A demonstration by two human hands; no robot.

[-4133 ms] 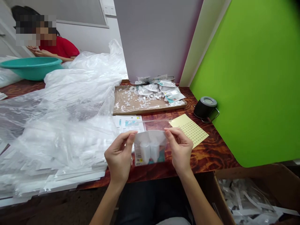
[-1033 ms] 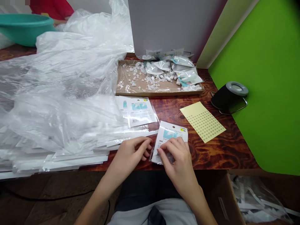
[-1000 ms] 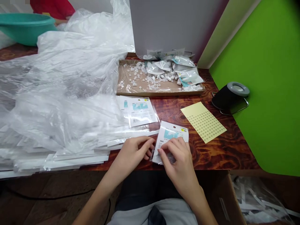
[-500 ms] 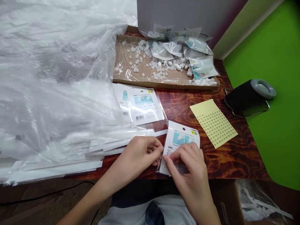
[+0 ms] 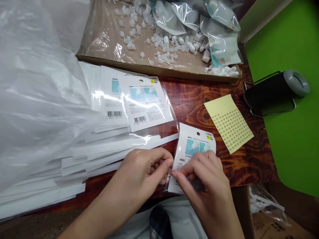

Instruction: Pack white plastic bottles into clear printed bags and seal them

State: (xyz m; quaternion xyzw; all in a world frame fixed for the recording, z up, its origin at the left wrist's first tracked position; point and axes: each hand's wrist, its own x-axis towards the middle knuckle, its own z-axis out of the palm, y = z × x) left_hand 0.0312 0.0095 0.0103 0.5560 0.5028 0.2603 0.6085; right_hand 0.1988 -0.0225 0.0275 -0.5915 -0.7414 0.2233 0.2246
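Note:
A white printed card in a clear plastic bag (image 5: 184,132) lies at the table's front edge, tilted slightly, with blue pictures and a hang hole at its top. My left hand (image 5: 147,171) is closed in a pinch at the bag's left edge. Over the card's lower half, my right hand (image 5: 208,177) has thumb and index finger pinched on the same left side, close to the left fingertips. My fingers hide the lower print and whatever lies beneath them. Just behind, more bagged cards (image 5: 149,113) with barcodes overlap one another.
A shallow cardboard tray (image 5: 99,58) at the back holds small white plastic pieces and several filled packets (image 5: 223,49). A yellow sticker sheet (image 5: 229,124) and a black cylinder with a wire stand (image 5: 269,91) are on the right. Plastic sheeting (image 5: 45,99) covers stacked white cards at left.
The camera view has moved closer and shifted, so the tray sits higher in the picture. Both hands keep nearly the same pinch on the bag's left edge.

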